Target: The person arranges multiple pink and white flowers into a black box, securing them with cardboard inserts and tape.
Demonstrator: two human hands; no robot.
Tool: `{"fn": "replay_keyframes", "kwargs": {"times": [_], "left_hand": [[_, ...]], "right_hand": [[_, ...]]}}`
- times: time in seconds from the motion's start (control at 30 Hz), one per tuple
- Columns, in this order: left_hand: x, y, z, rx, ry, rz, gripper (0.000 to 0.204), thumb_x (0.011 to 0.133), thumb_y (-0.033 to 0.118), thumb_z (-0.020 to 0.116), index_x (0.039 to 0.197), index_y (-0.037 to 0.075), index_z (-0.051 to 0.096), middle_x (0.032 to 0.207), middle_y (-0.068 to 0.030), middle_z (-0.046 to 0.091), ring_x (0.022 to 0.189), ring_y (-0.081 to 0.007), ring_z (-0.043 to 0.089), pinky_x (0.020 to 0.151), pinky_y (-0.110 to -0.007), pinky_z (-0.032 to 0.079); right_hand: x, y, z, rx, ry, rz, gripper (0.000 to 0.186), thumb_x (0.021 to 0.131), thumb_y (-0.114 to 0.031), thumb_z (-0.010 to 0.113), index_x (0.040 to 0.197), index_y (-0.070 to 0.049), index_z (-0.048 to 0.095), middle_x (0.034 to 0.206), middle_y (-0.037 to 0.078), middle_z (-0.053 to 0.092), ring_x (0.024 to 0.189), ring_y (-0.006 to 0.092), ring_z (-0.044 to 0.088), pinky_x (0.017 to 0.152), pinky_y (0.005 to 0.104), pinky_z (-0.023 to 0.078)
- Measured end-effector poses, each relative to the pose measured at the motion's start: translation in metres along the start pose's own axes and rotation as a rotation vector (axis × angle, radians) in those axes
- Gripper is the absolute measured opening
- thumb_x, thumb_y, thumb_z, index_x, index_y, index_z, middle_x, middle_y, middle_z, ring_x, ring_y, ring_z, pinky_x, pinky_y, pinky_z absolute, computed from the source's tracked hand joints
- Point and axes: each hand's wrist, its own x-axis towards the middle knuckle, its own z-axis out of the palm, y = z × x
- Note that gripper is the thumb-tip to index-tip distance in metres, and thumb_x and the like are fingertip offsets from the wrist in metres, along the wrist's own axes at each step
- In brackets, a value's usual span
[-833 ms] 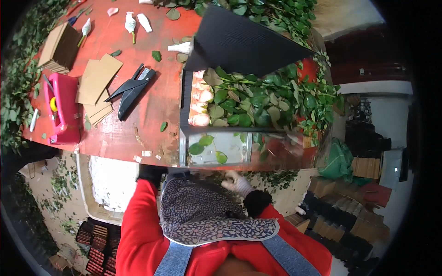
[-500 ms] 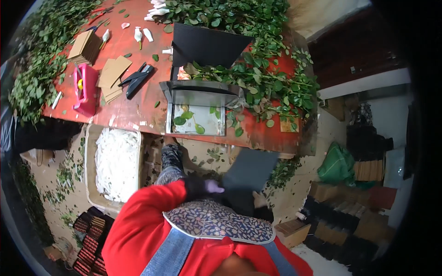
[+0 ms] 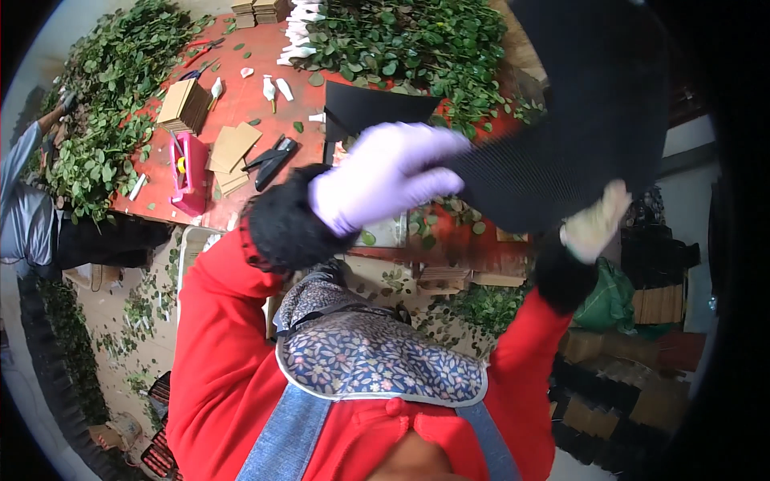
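A large black ribbed sheet (image 3: 593, 104) is raised over the right side of the table, tilted and partly blurred. My left hand (image 3: 389, 172), in a purple glove, has its fingers and thumb closed at the sheet's left edge. Lower down, my right hand (image 3: 595, 224), in a pale yellowish glove, grips the sheet near its bottom right. Beyond my left hand, another black sheet (image 3: 369, 108) stands on the red table (image 3: 309, 100). My left hand and forearm hide most of the tray area in front of it.
Left on the table are a black stapler (image 3: 275, 163), tan card pieces (image 3: 234, 152), a pink tape dispenser (image 3: 188, 172), a cardboard stack (image 3: 183, 106) and red-handled pliers (image 3: 204, 52). Leafy stems (image 3: 425, 52) pile up behind. Another person's sleeve (image 3: 20, 172) shows at far left.
Both hands have risen from my lap, bringing the black sheet up and to the right above the table. My view has shifted, and a person now shows at far left.
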Motion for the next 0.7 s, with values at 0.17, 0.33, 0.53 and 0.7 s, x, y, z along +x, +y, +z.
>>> {"fn": "replay_keyframes", "kwargs": {"times": [0.17,0.33,0.53,0.7], "left_hand": [[-0.062,-0.136,-0.039,-0.374,0.041,-0.663,0.027,0.086,0.009,0.065,0.109,-0.005,0.061,0.082,-0.0062,0.068,0.069,-0.0095,0.063,0.064,-0.027,0.053],[-0.120,-0.197,-0.003,-0.770,0.088,-1.026,0.016,0.089,0.003,0.064,0.104,-0.003,0.064,0.081,-0.0027,0.066,0.067,-0.0088,0.060,0.059,-0.025,0.052],[-0.119,-0.208,-0.001,-0.724,0.020,-1.099,0.014,0.089,0.005,0.065,0.102,-0.002,0.063,0.084,-0.0038,0.066,0.067,-0.0097,0.060,0.059,-0.025,0.051],[-0.137,-0.226,0.015,-1.023,0.091,-1.122,0.017,0.088,0.005,0.066,0.103,-0.002,0.065,0.088,-0.0051,0.067,0.073,-0.0096,0.061,0.061,-0.025,0.053]], "right_hand": [[0.074,-0.123,0.156,0.833,-0.449,0.542,0.035,0.092,-0.018,0.062,0.120,0.002,0.054,0.105,0.009,0.063,0.093,0.0160,0.061,0.092,0.0285,0.048],[0.070,-0.172,0.199,0.916,-0.664,0.825,0.049,0.088,-0.010,0.065,0.130,0.004,0.044,0.112,0.015,0.059,0.089,0.0170,0.059,0.080,0.0248,0.049],[0.098,-0.218,0.123,0.946,-1.221,-0.015,0.048,0.079,0.005,0.067,0.125,-0.003,0.055,0.118,0.007,0.059,0.107,0.0171,0.056,0.092,0.0290,0.046],[0.038,-0.220,0.200,0.844,-1.451,-0.502,0.061,0.088,-0.029,0.061,0.138,0.000,0.041,0.139,0.019,0.045,0.126,0.0321,0.046,0.106,0.0361,0.038]]}}
